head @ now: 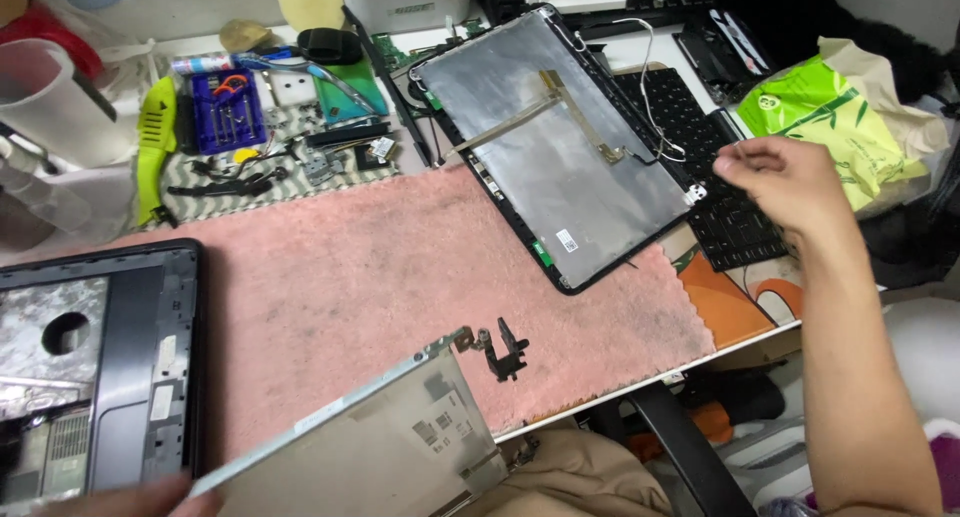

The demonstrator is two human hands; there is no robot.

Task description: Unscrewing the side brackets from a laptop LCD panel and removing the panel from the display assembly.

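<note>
Right hand [785, 182], near the table's right edge: fingers [735, 165] pinched together at the corner hinge of the laptop lid shell [555, 142], which lies face-down toward the far edge, partly over a black keyboard [725, 212]. Left hand [150, 497], at the near edge: fingers closed on the screen panel [400, 442], tilted above the pink mat [380, 267]. Laptop base [100, 362] lies at the left edge.

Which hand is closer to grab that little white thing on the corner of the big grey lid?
Right. The right hand hovers beside the white hinge piece on the grey lid; the left hand holds the screen panel.
</note>
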